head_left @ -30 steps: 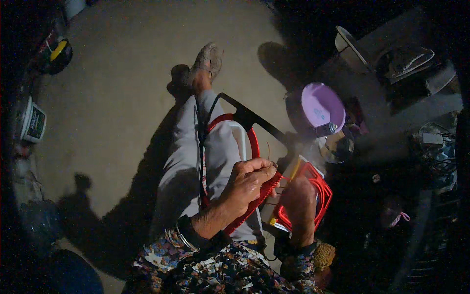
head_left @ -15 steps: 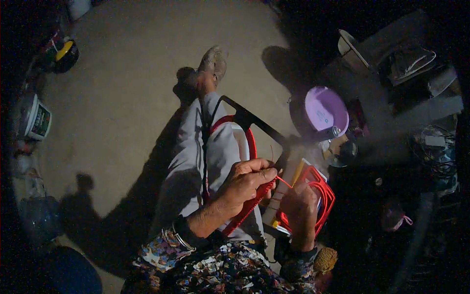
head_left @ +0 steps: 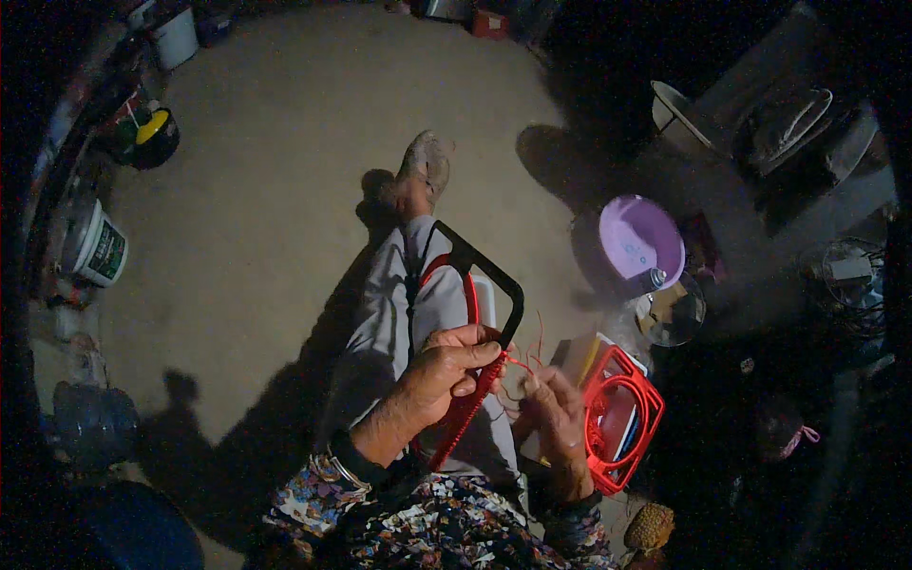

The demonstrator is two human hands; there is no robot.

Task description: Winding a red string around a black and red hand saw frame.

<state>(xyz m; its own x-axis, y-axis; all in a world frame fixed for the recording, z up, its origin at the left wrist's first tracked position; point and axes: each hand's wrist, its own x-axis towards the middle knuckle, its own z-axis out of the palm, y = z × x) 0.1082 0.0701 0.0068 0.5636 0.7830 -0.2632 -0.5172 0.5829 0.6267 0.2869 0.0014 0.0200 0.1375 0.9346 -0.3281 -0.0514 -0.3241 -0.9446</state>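
Over my lap rests an angular black frame [head_left: 489,268], its near edge closely bound in bright red. My left hand [head_left: 446,375] pinches that edge; my right hand [head_left: 556,413], slightly blurred, pinches thin red cord [head_left: 518,362]. Dull tan floor [head_left: 266,190] fades into shadow, a lilac basin [head_left: 638,233] ahead right.

Between the left grip [head_left: 446,375] and the right grip [head_left: 556,413] is a narrow gap, crossed by a red cord [head_left: 518,362]. A black angular frame [head_left: 514,299] stands just ahead of the left grip, in the way of a straight forward reach. A red openwork frame [head_left: 652,389] crowds the right grip's outer side; farther ahead on the right is a purple basin [head_left: 638,233]. The widest room is over the floor [head_left: 228,247], left of the legs [head_left: 366,332], toward a white tub [head_left: 103,249].
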